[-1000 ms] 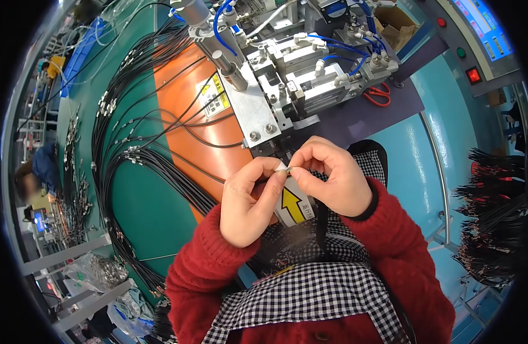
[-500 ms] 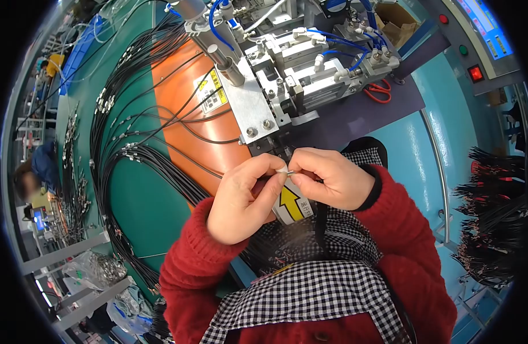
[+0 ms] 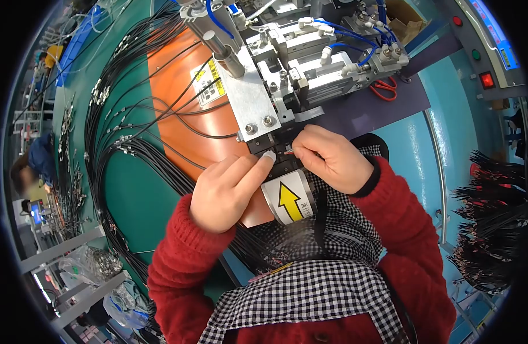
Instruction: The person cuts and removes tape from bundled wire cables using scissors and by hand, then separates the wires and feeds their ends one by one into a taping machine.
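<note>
The left hand [image 3: 225, 192], fingers bunched, grip unclear, is at a blocky black fixture [image 3: 286, 167] beyond a smooth white yellow-arrowed plate [image 3: 289, 199]; the right hand [image 3: 334, 159] pinches a thin pale sliver [image 3: 289, 152].

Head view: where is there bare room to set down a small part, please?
On the green table, inside the curve of black cables. On the purple surface, between the red handles and its near edge. Crowded: beside the machine, where the left hand and right hand are, and the upper orange sheet, crossed by cables.
</note>
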Tool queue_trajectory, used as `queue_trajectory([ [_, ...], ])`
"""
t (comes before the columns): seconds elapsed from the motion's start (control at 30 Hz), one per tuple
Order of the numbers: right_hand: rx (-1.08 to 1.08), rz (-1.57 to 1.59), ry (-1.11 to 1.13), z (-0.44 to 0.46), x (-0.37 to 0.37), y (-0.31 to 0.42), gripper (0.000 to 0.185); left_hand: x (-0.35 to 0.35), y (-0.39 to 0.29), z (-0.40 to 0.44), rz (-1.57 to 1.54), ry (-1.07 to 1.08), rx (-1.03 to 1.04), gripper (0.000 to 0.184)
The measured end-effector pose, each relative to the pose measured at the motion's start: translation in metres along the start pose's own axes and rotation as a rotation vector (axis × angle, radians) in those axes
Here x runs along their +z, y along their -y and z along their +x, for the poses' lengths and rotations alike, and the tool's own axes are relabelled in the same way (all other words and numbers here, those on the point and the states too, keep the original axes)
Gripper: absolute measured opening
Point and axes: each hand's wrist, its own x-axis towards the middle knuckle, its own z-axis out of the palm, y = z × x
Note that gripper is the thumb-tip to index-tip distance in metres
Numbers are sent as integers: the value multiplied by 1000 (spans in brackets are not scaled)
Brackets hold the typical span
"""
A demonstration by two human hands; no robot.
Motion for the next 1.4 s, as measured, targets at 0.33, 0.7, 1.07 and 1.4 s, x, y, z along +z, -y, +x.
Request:
queue_trajectory([
  [0.33,-45,-120,-5,1,-2,-7,9,11,6,-3,43,36,60,39],
  [0.7,-61,-189,4,2,0,-8,9,14,8,-3,74,90,56,41],
  [1.07,-64,-229,-76,2,8,-4,6,9,-2,2,91,120,-10,37],
  [1.4,-31,-140,-54,3,7,-10,7,10,-3,3,101,123,-9,38],
])
